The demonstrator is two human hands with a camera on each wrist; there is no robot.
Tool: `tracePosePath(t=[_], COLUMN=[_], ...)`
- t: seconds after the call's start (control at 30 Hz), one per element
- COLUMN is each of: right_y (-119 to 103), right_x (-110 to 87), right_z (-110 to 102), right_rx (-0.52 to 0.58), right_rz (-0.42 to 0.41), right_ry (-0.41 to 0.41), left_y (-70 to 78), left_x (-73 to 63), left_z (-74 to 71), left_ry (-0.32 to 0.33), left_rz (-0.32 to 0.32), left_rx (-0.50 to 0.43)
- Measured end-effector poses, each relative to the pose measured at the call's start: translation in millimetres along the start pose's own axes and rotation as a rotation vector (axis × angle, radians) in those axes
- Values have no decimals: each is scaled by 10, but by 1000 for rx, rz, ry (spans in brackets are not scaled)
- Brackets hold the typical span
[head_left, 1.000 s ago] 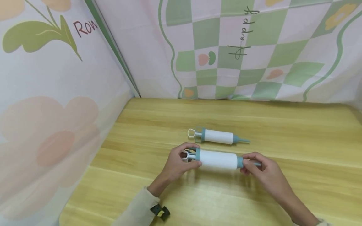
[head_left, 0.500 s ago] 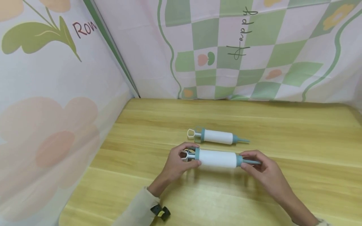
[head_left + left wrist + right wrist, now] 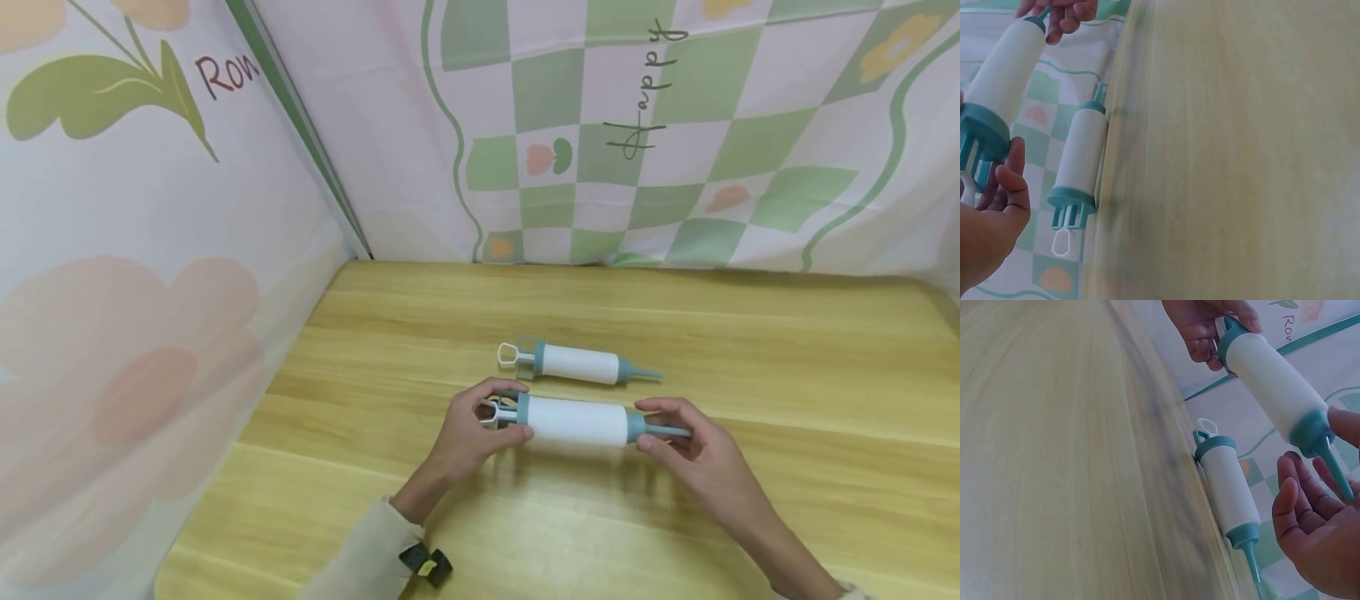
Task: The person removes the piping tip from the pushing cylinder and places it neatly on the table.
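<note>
A big white syringe (image 3: 577, 421) with teal end caps lies across between both hands, clear of the table in the wrist views. My left hand (image 3: 468, 425) grips its left end, thumb and fingers around the teal collar (image 3: 988, 128), by the white plunger handle (image 3: 491, 412). At the other end my right hand (image 3: 701, 450) has its thumb and fingertips at the teal nozzle cap (image 3: 1311, 432). The slim nozzle (image 3: 1335, 469) runs inside its curved fingers. A smaller, similar syringe (image 3: 581, 363) lies on the table just behind, nozzle to the right.
The wood-grain table (image 3: 360, 417) meets a green-and-white checked cloth (image 3: 600, 150) at the back. A white floral sheet (image 3: 135, 217) borders the left side. A dark band with a yellow piece (image 3: 425, 563) sits by the left sleeve (image 3: 367, 546).
My right thumb and fingers have moved off the nozzle and spread to the sides of its cap, so more of the nozzle shows. The left hand and smaller syringe stay put.
</note>
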State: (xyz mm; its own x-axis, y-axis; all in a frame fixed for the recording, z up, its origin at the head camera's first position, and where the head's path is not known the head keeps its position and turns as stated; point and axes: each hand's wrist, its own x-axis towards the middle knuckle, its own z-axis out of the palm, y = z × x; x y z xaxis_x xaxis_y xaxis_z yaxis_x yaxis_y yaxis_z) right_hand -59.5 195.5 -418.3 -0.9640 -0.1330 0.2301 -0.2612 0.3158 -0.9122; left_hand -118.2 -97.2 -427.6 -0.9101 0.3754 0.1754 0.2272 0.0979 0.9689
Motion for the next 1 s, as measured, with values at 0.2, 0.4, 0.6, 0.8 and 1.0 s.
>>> tracePosePath(t=[0.2,0.4,0.6,0.8,1.0], right_y=[-17,-28,-26,-13,16], right_x=[6,13,14,13,19], right_z=[12,26,37,31,34], right_rx=[-12,-48,-49,-20,-22], right_rz=[37,72,93,84,8], right_ry=[-1,15,28,18,58], left_y=[-6,-17,-23,-12,-3], left_x=[-5,-6,-3,-1,4], left_z=[-2,-2,5,16,13], left_ry=[-6,-8,-13,-14,-11], left_rz=[7,10,13,12,11], left_rx=[-7,-10,-13,-8,-3])
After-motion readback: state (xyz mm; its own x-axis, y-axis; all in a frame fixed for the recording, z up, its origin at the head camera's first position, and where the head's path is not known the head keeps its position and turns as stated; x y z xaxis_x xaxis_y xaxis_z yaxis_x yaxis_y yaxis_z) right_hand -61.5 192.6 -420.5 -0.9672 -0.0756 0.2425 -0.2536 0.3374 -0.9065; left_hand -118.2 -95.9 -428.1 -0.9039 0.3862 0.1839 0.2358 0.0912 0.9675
